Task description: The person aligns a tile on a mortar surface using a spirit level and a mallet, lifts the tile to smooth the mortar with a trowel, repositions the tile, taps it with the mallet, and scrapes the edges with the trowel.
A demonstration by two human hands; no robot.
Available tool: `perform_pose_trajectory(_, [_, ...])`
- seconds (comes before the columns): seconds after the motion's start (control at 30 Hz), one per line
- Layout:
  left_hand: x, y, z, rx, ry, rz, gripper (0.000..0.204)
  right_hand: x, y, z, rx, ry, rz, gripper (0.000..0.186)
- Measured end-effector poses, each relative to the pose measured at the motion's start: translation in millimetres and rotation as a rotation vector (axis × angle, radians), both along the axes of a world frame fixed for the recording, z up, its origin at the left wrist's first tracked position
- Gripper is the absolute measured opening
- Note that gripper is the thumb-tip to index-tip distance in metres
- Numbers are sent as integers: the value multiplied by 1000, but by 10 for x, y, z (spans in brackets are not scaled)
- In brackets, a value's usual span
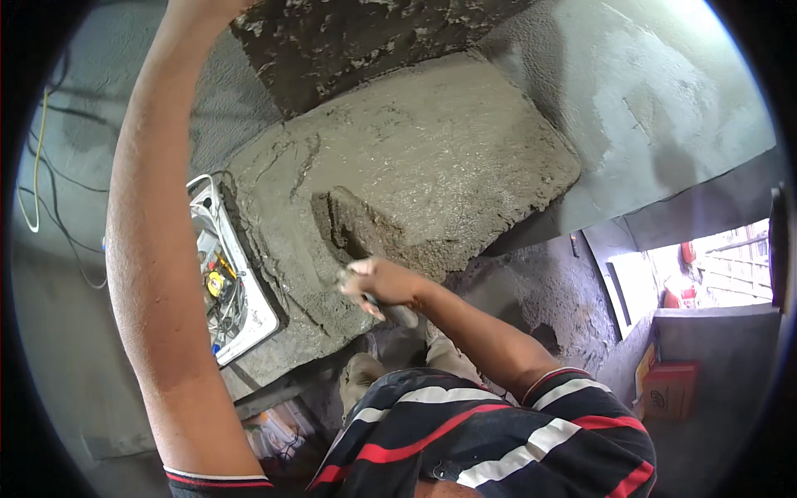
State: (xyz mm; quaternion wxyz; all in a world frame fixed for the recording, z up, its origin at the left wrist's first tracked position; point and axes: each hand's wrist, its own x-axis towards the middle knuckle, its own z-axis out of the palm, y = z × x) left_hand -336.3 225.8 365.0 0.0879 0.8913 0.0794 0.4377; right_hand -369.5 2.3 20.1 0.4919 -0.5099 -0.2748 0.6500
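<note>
My right hand (378, 282) is closed around a trowel (403, 315); its grey handle end sticks out below the fist, and I cannot make out its blade. Just beyond lies a scooped hollow (361, 228) in a thick bed of wet grey mortar (415, 141) spread over a slab. My left arm reaches far up, and my left hand (212, 7) is cut off by the top edge, its fingers hidden. Beside that hand, a dark panel (357, 41) with rough wet mortar on its face stands tilted at the back of the bed.
A white tray (264, 319) with tools, cables and a yellow tape measure (217, 283) sits at the bed's left. Cables hang on the left wall. Grey plastered walls (647, 108) rise behind and right. A red box (671, 388) stands lower right, below a bright opening (722, 266).
</note>
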Motion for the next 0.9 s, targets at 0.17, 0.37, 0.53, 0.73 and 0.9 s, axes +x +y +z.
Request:
perform_pose_trajectory(0.17, [38, 38, -14, -97, -28, -15, 26, -25, -489, -35, 13, -20, 79, 19])
perform_pose_trajectory(0.37, [20, 49, -159, 362, -297, -174, 24, 71, -829, 84, 84, -297, 92, 25])
perform_pose_trajectory(0.53, [-15, -78, -57, -129, -56, -26, 23, 0, -1035, 120, -2, -500, 74, 31])
perform_pose_trajectory(0.73, [38, 72, -43, -172, 4, -13, 25, 102, -1178, 140, -46, -581, 104, 36])
perform_pose_trajectory(0.9, [-31, -161, 11, -107, 11, 77, 27, 161, -1246, 204, -24, -671, 149, 41])
